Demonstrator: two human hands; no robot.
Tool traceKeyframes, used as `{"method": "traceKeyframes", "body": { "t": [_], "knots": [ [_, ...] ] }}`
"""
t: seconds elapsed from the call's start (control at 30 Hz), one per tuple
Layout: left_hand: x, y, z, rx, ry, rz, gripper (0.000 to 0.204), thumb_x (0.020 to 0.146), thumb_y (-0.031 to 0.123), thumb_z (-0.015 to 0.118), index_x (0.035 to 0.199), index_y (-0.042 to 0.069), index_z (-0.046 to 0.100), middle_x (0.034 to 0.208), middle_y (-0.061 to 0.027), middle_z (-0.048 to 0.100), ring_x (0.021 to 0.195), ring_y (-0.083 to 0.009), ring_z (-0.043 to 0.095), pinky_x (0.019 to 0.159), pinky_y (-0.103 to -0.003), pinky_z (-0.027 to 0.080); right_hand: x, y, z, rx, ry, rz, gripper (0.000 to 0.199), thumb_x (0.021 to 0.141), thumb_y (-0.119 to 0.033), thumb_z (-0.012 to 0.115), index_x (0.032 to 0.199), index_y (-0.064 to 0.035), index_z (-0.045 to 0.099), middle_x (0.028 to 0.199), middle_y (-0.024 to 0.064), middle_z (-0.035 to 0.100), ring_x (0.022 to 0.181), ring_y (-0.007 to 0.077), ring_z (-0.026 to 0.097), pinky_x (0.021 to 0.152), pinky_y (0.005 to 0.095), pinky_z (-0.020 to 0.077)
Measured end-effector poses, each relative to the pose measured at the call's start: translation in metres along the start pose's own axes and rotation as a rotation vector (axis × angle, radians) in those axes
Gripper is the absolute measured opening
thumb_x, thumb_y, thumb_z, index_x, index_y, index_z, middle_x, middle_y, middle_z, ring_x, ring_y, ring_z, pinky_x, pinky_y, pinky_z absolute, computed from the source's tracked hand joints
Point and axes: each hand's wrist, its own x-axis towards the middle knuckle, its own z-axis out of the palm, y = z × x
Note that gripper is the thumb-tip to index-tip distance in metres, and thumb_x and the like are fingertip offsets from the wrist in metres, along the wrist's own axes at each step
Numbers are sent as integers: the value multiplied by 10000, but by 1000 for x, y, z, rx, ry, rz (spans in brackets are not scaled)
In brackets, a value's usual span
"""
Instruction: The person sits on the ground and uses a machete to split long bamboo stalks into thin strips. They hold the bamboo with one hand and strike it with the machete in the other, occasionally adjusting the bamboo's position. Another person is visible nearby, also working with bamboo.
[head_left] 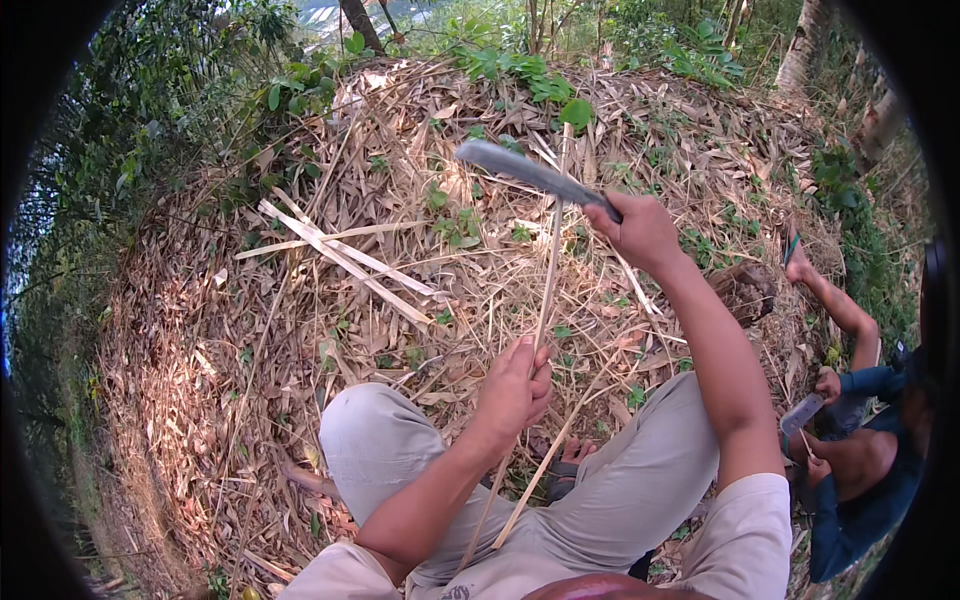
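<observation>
My right hand (640, 232) is closed round the handle of a machete (522, 170), its wide grey blade pointing left and slightly up. My left hand (512, 392) grips a long thin strip, apparently bamboo (550, 270), which runs from my lap up past the blade. The blade crosses this strip well above my left hand; whether the edge touches it, I cannot tell. A second pale strip (545, 462) slants between my legs, its lower end near my lap.
Several split pale strips (345, 262) lie crossed on the dry leaf litter at left. A short log (742, 292) rests beyond my right knee. At far right a seated person (862, 475) holds a grey blade (802, 412) and a thin strip. Trees and bushes stand behind.
</observation>
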Motion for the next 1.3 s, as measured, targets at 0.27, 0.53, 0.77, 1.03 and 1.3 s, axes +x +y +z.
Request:
{"method": "traceKeyframes", "body": {
  "t": [0.27, 0.53, 0.77, 1.03, 1.3],
  "knots": [
    [-2, 12, -11, -69, -9, -18, 287, 1067, 309, 334, 907, 106, 458, 588, 49, 355, 385, -46, 282, 342, -209, 245, 4, -9, 18, 190, 9, 193, 773, 925, -687, 452, 737, 35, 658, 605, 199, 586, 571, 324, 563, 608, 431, 450],
    [4, 24, -24, 65, 151, 176, 199, 1034, 287, 492, 989, 94, 478, 683, 1, 521, 443, -66, 438, 373, -200, 343, 7, 12, 26, 584, -161, 647, 725, 958, -666, 409, 757, -13, 650, 494, -6, 463, 385, 99, 436, 388, 261, 359],
    [-2, 38, -25, 94, 127, 130, 228, 1044, 294, 469, 957, 86, 504, 649, 46, 421, 445, -23, 333, 383, -173, 260, -9, -15, 17, 471, 119, 45, 618, 952, -620, 481, 793, -38, 616, 526, 40, 509, 441, 147, 492, 463, 314, 385],
    [-8, 37, -17, 37, 208, 99, 257, 1057, 328, 423, 935, 114, 496, 640, 75, 357, 450, -13, 258, 394, -194, 179, -51, -89, 14, -121, 33, -596, 577, 804, -687, 618, 727, -118, 555, 619, 31, 608, 523, 228, 637, 465, 389, 422],
    [-28, 25, 0, 74, 13, 142, 261, 1065, 323, 404, 935, 110, 480, 625, 73, 340, 434, -12, 239, 374, -200, 172, -1, -29, -3, 265, 185, 39, 579, 924, -573, 562, 718, -32, 585, 573, 138, 556, 499, 324, 563, 489, 416, 416]
  ]
}}
